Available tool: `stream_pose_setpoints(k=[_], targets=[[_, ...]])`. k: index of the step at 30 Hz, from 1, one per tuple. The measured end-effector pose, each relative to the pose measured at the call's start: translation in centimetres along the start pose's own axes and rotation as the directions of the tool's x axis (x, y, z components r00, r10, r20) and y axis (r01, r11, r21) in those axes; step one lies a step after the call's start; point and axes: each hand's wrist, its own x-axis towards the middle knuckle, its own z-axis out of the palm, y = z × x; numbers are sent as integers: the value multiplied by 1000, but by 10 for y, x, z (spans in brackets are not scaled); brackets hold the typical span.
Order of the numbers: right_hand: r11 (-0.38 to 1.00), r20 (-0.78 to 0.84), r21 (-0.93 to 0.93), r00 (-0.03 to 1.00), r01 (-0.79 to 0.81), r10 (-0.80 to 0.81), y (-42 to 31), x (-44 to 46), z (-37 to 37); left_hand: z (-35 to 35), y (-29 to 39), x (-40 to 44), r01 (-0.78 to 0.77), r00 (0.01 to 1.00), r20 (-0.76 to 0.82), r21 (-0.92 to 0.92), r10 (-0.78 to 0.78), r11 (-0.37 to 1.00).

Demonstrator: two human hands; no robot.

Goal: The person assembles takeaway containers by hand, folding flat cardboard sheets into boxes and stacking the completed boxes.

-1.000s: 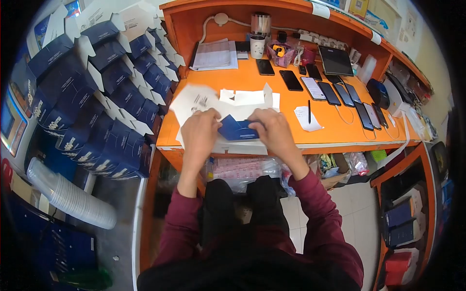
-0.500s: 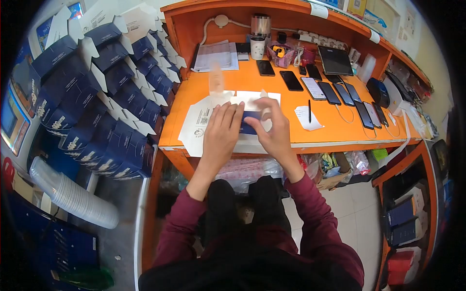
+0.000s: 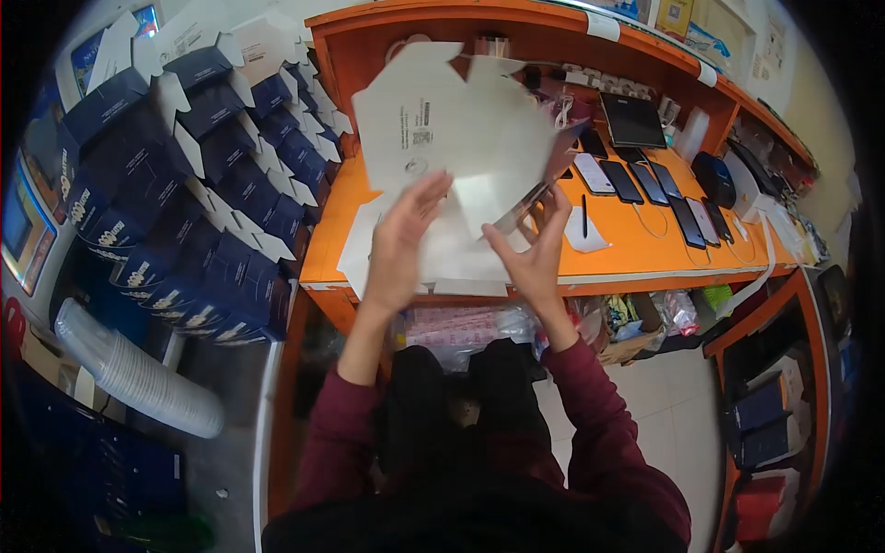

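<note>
Orange desktop (image 3: 636, 263), angular white cardboard (image 3: 433, 124), hands (image 3: 398, 256)

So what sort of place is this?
Probably a shop counter or packing desk: several phones lie on the orange desk, and many dark blue boxes are stacked beside it.

The print (image 3: 421, 135) on the raised carton (image 3: 475, 129) is too small to be read, the left grip (image 3: 402, 244) is blurred, the back left part of the table (image 3: 636, 258) is mostly hidden behind this carton, and the green object (image 3: 166, 532) at the lower left, half lost in darkness, is too unclear to name.
</note>
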Motion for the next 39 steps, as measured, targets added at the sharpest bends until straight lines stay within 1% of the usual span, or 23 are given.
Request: stream_pose_setpoints(k=[1,2,3,4,5,8,9,11,12,14,18,21,22,24,25,26,27,28,29,31,32,35,39], targets=[[980,14,-139,989,145,-144,12,-5,2,-2,21,11,131,991,47,-358,-122,925],[915,96,-204,937,349,-336,26,-5,1,-2,34,18,187,981,110,-351,-158,917],[860,176,-255,896,442,-409,28,-7,0,-2,47,25,242,966,174,-338,-193,909],[792,256,-295,843,534,-473,27,-8,0,-1,54,30,234,959,189,-107,-212,966],[833,275,-260,864,489,-421,22,-10,-3,-1,57,34,208,952,200,133,-232,969],[949,260,-118,932,292,-254,-4,-9,-14,-23,34,34,295,795,465,264,-389,918],[980,212,-38,960,196,-183,-6,-6,-16,-21,38,32,357,757,443,336,-481,872],[982,260,188,964,0,-49,-23,9,-36,-26,22,38,415,670,475,397,-570,818],[994,350,97,933,46,-77,-34,18,-43,-27,15,39,442,621,489,427,-612,789],[983,524,-73,845,167,-104,-53,33,-51,-16,10,37,458,645,506,345,-573,819],[922,636,-298,772,246,0,-73,47,-61,-11,-6,35,440,683,519,270,-515,856],[931,550,-323,834,172,37,-71,50,-69,-7,-9,30,497,677,509,216,-531,840],[941,454,-312,891,130,27,-70,47,-69,-6,-9,27,526,668,504,200,-547,827],[961,246,-273,969,53,16,-66,36,-62,4,-7,22,452,703,513,214,-493,866],[952,171,-293,984,94,-44,-64,32,-57,6,-5,21,404,722,513,232,-464,885],[914,251,-337,958,224,-142,-64,30,-58,7,-5,21,356,740,512,250,-435,900],[861,333,-368,914,351,-230,-64,27,-59,5,-4,24,270,772,469,369,-429,889],[792,416,-387,856,472,-307,-64,24,-60,2,-1,24,205,784,464,432,-412,878],[851,439,-332,865,408,-244,-65,20,-60,-2,5,24,137,796,462,493,-392,859],[864,467,-373,873,339,-141,-61,18,-65,-5,13,24,27,801,469,593,-372,805],[868,479,-393,873,303,-88,-58,17,-66,-5,13,24,17,789,487,592,-375,806],[823,431,-403,877,400,-215,-47,17,-59,-6,12,26,-25,760,532,598,-374,801],[788,578,-437,807,433,-123,-50,12,-60,-8,13,22,-70,762,538,621,-360,780]])
